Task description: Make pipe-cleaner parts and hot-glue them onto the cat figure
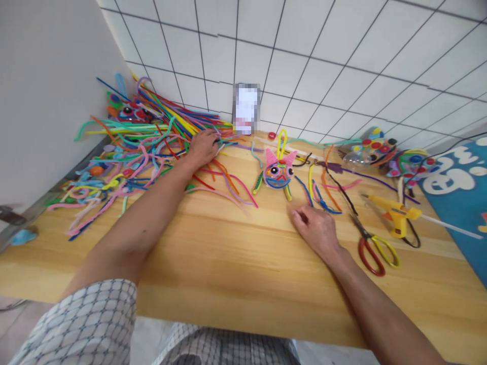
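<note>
My left hand (204, 146) reaches to the right end of a heap of coloured pipe cleaners (140, 162). Its fingers curl down among the strands, and whatever they pinch is hidden. Loosely closed, my right hand (316, 227) rests on the wooden table (243, 253) with nothing visible in it. Just beyond it lies a small round face ornament (278, 175) with pink ears, googly eyes, a yellow loop on top and green-and-yellow limbs. Loose blue, yellow and orange pipe cleaners (314, 190) lie to the ornament's right.
Scissors (367, 241) with red and yellow handles and a yellow glue gun (397, 213) lie at the right. Decorated ornaments (375, 149) stand behind them. A phone (246, 109) leans on the tiled wall. Another ornament (131, 111) sits at the back left.
</note>
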A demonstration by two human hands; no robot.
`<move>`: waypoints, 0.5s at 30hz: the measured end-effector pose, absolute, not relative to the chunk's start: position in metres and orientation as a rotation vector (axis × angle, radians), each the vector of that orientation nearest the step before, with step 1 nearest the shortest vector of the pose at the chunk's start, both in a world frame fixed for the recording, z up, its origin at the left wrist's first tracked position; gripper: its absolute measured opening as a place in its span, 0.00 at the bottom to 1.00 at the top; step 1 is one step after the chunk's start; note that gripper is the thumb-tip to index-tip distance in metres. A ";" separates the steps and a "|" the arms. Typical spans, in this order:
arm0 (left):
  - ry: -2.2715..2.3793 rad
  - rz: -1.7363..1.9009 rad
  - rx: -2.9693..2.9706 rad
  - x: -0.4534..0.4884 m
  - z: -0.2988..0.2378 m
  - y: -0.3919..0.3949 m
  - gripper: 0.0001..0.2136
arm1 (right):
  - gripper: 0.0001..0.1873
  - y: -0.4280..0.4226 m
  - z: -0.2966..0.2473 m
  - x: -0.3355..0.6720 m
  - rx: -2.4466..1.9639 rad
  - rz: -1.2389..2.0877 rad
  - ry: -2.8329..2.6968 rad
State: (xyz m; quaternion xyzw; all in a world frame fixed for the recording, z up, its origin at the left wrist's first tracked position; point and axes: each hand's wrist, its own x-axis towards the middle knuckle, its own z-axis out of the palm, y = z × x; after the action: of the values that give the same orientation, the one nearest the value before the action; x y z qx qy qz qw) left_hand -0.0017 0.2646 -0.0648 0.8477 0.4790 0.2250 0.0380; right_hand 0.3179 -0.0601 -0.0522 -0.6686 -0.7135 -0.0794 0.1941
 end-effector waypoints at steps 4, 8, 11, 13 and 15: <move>1.496 0.696 2.611 -0.005 -0.070 0.264 0.22 | 0.20 -0.060 -0.053 0.318 -1.876 -0.200 -1.995; 1.501 0.700 2.612 -0.004 -0.068 0.261 0.23 | 0.21 -0.059 -0.053 0.316 -1.866 -0.224 -1.983; 1.518 0.702 2.591 -0.004 -0.065 0.259 0.23 | 0.21 -0.059 -0.054 0.314 -1.861 -0.246 -1.984; 1.526 0.675 2.597 -0.004 -0.063 0.257 0.23 | 0.21 -0.058 -0.054 0.313 -1.872 -0.251 -1.983; 1.522 0.627 2.617 -0.005 -0.061 0.256 0.23 | 0.21 -0.058 -0.053 0.312 -1.894 -0.241 -1.985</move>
State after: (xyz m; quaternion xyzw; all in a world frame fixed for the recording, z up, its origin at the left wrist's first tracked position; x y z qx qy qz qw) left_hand -0.0053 0.2564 -0.0605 0.8461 0.4923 0.2028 0.0249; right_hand 0.3119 -0.0584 -0.0534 -0.6749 -0.7072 -0.0858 0.1927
